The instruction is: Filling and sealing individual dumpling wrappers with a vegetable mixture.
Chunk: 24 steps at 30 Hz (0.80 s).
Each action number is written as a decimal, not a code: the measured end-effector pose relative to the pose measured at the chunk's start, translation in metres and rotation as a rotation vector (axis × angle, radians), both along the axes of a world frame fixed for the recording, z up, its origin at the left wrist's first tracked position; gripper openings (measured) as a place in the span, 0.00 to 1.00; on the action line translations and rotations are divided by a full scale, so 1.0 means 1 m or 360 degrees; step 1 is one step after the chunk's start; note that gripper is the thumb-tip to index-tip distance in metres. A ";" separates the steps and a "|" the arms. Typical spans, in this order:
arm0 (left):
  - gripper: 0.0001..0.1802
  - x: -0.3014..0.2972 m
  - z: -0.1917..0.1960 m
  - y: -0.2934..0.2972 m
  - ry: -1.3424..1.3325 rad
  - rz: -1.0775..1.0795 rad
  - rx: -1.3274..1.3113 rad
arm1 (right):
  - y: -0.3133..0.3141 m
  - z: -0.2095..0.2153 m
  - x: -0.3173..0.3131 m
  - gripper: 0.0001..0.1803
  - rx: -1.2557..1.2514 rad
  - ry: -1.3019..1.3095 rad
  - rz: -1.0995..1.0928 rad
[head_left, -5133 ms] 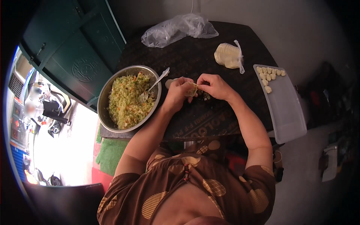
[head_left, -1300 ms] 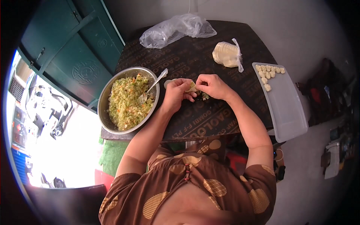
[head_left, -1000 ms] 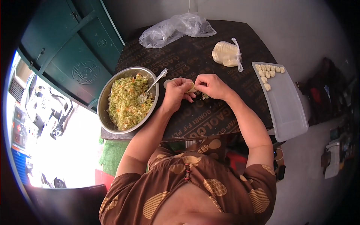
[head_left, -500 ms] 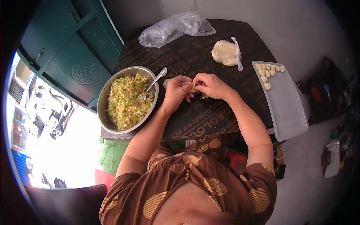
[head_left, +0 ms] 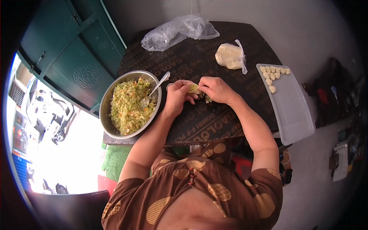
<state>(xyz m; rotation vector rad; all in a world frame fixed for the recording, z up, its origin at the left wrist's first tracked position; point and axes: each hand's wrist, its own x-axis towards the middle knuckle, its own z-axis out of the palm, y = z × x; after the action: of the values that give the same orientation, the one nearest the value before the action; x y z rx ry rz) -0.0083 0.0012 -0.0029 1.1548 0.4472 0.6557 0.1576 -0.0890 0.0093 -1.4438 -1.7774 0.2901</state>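
Observation:
Between my hands, over the middle of the dark table [head_left: 188,124], is a pale yellowish dumpling [head_left: 193,89]. My left hand [head_left: 176,98] cradles it with thumb and fingers closed around it. From the other side, the fingers of my right hand [head_left: 217,89] pinch its edge. What lies inside the dumpling is hidden by my fingers. To the left stands a metal bowl [head_left: 102,117] of chopped green, white and orange filling [head_left: 130,105], with a metal spoon [head_left: 162,79] leaning in it. Small bits of filling [head_left: 208,99] lie on the table under my right hand.
A pale plastic tray [head_left: 293,109] at the right edge carries several finished dumplings [head_left: 274,71] at its far end. Farther back lie a tied bag of round wrappers [head_left: 229,56] and a crumpled clear plastic bag [head_left: 180,32]. A green metal door [head_left: 73,57] stands at the left.
My fingers have shifted on the dumpling, and more of its pale surface shows now. My right hand has moved slightly right and down. The bowl and tray stay in place.

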 end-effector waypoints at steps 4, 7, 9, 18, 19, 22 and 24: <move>0.08 0.001 -0.002 -0.002 0.0083 0.0013 0.0124 | 0.001 -0.002 0.000 0.06 0.0006 -0.0026 0.0029; 0.09 0.001 0.003 -0.002 0.0091 0.0024 0.0116 | 0.002 -0.004 0.002 0.05 0.0071 -0.0034 0.0036; 0.09 0.000 0.007 -0.002 0.0088 0.0029 0.0085 | 0.004 -0.004 0.004 0.05 0.0070 -0.0029 0.0021; 0.09 0.001 0.006 -0.005 0.0036 -0.0024 0.0043 | 0.002 -0.004 0.004 0.05 0.0022 -0.0063 -0.0009; 0.09 0.001 0.006 -0.005 0.0055 -0.0026 0.0061 | 0.003 -0.005 0.004 0.05 0.0039 -0.0074 -0.0007; 0.09 0.001 0.005 -0.005 0.0096 -0.0022 0.0101 | 0.003 -0.005 0.004 0.06 0.0031 -0.0102 0.0008; 0.08 0.002 0.003 -0.004 0.0120 -0.0019 0.0124 | 0.003 -0.005 0.004 0.06 0.0021 -0.0101 0.0008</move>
<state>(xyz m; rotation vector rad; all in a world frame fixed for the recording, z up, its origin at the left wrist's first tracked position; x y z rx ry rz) -0.0062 -0.0030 -0.0002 1.2583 0.4816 0.6256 0.1612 -0.0861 0.0039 -1.4539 -1.8304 0.2369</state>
